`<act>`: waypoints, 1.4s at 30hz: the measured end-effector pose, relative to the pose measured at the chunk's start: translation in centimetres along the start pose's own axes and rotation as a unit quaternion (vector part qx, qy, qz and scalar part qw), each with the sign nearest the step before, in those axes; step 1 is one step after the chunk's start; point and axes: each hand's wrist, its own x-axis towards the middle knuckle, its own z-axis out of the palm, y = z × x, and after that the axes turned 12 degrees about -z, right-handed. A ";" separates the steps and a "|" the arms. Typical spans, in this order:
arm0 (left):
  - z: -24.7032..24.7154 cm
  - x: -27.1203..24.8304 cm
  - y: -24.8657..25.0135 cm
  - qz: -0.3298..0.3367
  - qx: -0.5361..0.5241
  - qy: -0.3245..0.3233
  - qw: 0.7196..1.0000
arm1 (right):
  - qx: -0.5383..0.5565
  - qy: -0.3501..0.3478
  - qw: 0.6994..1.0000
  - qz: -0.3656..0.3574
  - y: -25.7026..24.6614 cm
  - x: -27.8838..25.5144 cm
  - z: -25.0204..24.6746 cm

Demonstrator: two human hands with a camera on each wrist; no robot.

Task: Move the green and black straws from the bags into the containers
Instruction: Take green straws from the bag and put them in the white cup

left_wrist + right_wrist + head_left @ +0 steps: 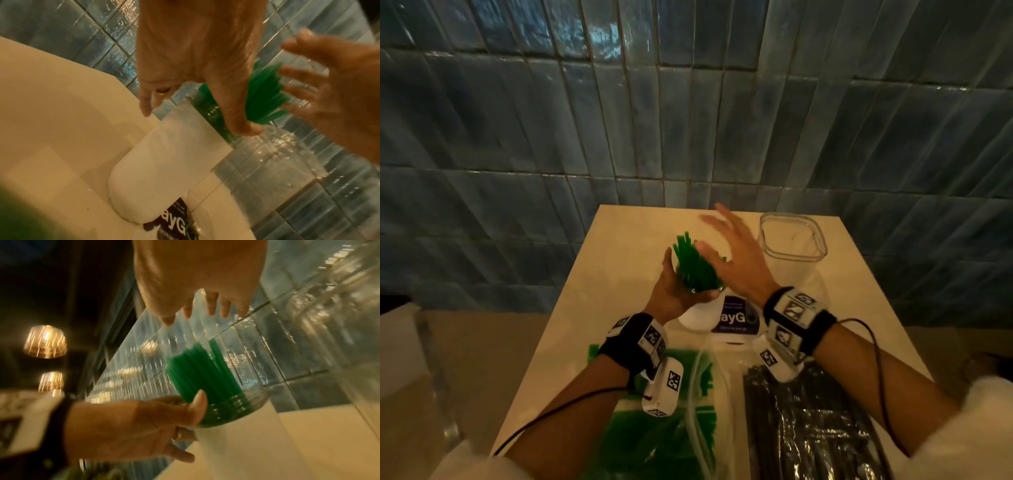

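A bunch of green straws (690,263) stands tilted in a clear container with a white lower part (698,317) at mid-table. My left hand (676,286) grips that container at its mouth, thumb up against the straws (205,374). My right hand (729,253) hovers with its fingers spread, just right of the straw tips; contact cannot be told. A second clear container (791,258) stands empty at the back right. Under my forearms lie a bag of green straws (654,438) and a bag of black straws (811,431).
The beige table (619,246) butts against a blue tiled wall (688,120). A dark label reading "ayG" (736,318) shows beside the held container. Cables run from both wrist bands along my forearms. The floor drops away left of the table.
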 end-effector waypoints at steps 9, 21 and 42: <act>3.0 -8.6 -9.8 -0.190 0.379 -0.008 0.906 | 0.130 -0.142 0.956 0.221 -1.2 -12.2 2.5; 3.3 -11.6 -9.2 -0.046 0.314 0.070 0.946 | 0.040 -0.349 0.932 0.087 -0.8 -15.3 11.9; 2.8 -11.8 -9.6 -0.040 0.297 0.056 0.952 | -0.124 -0.488 0.859 0.093 -2.5 -15.0 9.5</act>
